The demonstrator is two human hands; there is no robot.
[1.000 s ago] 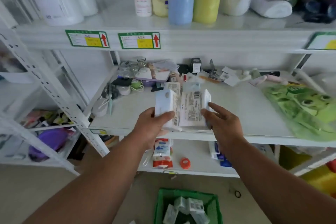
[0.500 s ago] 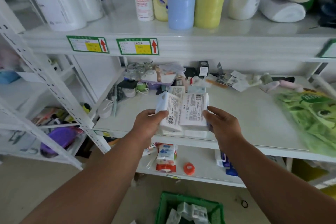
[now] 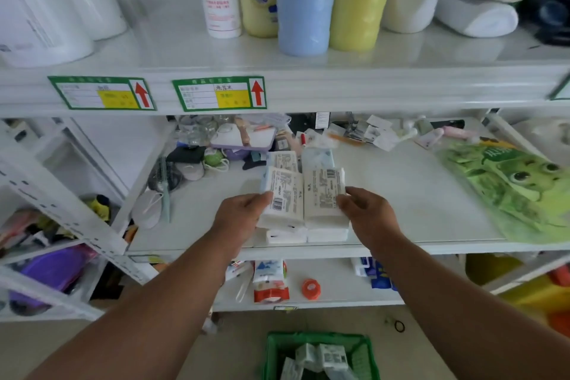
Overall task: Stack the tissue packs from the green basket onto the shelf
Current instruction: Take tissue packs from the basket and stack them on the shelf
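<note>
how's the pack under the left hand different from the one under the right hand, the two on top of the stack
The left pack sits tilted, its near end lifted off the stack; the right pack lies flatter. The left pack shows a pale blue edge and a barcode near the left hand; the right pack's barcode is at its far end, away from the right hand. Both are white packs with printed labels facing up, side by side on the middle shelf.

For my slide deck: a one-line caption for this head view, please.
Both hands, left hand and right hand, set two tissue packs onto the shelf stack.
</note>
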